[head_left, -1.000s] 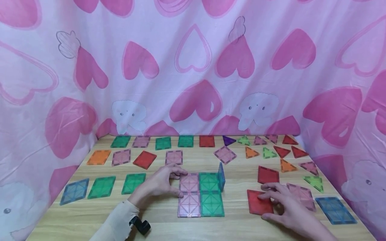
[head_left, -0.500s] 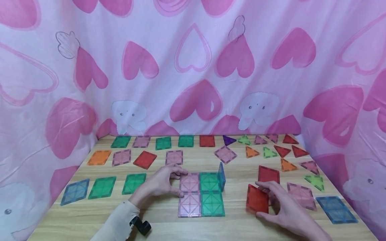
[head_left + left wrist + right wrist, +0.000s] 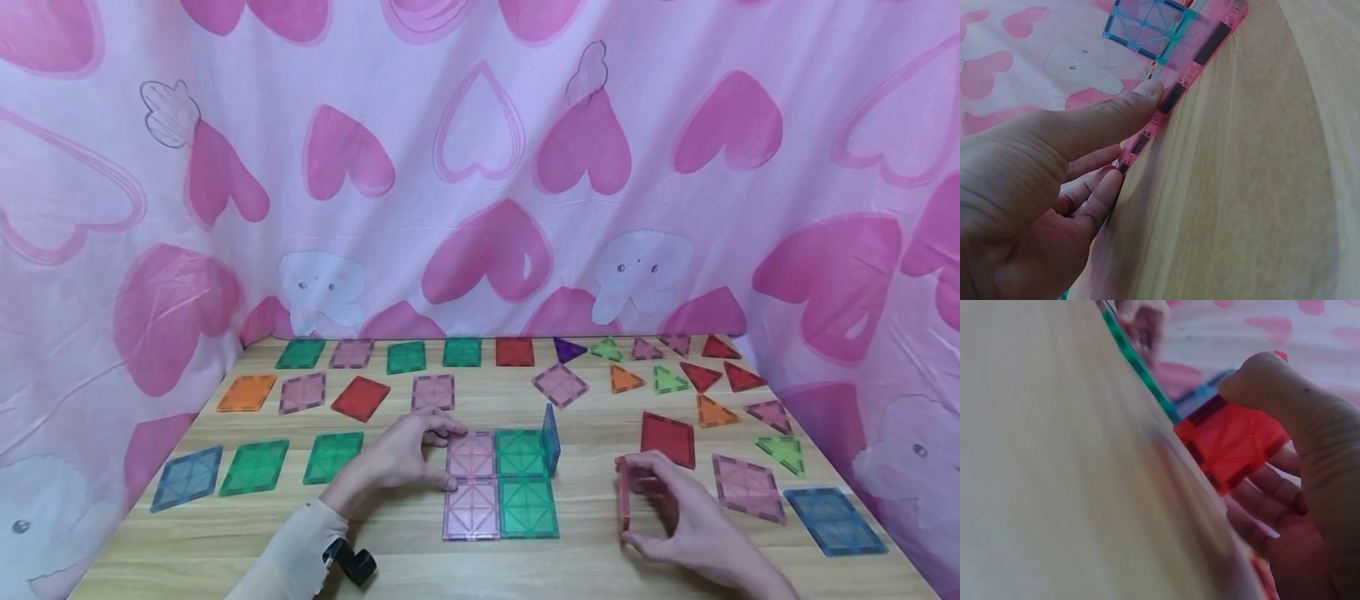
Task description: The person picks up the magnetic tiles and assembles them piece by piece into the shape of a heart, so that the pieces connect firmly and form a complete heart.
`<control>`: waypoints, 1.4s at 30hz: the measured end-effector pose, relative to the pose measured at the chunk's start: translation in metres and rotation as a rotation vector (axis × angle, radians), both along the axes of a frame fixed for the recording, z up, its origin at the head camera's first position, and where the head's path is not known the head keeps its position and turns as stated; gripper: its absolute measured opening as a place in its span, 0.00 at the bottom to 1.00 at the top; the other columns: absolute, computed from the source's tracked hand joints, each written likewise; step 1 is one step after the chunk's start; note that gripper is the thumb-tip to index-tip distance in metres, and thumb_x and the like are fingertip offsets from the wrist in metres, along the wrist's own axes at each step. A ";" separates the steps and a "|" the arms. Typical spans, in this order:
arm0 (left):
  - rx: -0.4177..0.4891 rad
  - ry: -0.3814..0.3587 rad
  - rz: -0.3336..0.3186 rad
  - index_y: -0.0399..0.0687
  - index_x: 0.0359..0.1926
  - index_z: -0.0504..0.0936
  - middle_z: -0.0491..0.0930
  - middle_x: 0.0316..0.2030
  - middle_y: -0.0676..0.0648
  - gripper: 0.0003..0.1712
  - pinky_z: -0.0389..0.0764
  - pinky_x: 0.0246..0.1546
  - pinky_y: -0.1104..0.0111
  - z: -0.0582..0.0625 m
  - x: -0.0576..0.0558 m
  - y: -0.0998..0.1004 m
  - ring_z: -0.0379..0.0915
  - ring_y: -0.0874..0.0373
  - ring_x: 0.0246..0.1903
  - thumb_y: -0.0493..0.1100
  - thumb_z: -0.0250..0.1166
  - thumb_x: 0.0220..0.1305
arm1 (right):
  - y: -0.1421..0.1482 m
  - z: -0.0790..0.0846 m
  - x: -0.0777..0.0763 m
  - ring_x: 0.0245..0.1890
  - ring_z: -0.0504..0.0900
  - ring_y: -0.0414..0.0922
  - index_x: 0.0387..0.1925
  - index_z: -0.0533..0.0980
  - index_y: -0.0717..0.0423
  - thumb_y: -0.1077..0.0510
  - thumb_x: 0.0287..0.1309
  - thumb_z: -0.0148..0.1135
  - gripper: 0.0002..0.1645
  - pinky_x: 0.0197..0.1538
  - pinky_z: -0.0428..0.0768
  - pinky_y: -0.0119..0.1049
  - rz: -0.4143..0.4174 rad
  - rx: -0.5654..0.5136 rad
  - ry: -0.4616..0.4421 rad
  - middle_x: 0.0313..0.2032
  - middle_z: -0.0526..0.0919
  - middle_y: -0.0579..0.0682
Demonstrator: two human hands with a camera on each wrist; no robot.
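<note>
My left hand rests at the left edge of a block of square magnetic tiles, two pink and two green. Its fingers touch the far pink tile near the outer corner, and the thumb presses where it meets the near pink tile. The far green tile and near green tile complete the block. A blue tile stands upright on the far green tile's right edge. Right of the block, my right hand holds a red square magnetic tile on edge, thumb on one side and fingers opposite.
Another red tile, a pink tile and a blue tile lie flat at the right. Several squares and triangles, such as an orange triangle, lie along the back. Green and blue tiles lie left. A heart-patterned curtain surrounds the table.
My right hand has lifted the red tile from lying flat and turned it upright, nearly edge-on to the head view. My left hand and the tile block have stayed put.
</note>
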State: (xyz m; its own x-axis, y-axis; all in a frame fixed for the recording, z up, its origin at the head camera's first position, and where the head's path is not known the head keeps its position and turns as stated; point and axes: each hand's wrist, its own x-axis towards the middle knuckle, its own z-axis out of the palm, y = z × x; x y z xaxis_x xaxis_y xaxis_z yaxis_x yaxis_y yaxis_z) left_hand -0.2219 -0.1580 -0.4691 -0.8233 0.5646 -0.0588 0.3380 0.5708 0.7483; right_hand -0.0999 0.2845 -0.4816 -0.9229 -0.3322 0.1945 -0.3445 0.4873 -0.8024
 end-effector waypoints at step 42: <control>0.001 0.015 -0.014 0.57 0.71 0.84 0.72 0.76 0.42 0.45 0.80 0.72 0.50 0.001 0.000 -0.001 0.83 0.50 0.64 0.50 0.92 0.53 | -0.061 -0.014 -0.016 0.64 0.81 0.47 0.79 0.64 0.48 0.65 0.61 0.82 0.51 0.62 0.85 0.34 0.199 -0.216 -0.118 0.71 0.76 0.57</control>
State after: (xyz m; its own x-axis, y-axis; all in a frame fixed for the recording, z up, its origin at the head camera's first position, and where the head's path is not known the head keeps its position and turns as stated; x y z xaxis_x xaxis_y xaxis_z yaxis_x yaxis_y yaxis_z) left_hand -0.2220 -0.1587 -0.4679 -0.8159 0.5764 -0.0455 0.3576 0.5649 0.7437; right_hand -0.1163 0.2239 -0.4956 -0.8641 -0.4716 0.1759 -0.3150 0.2339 -0.9198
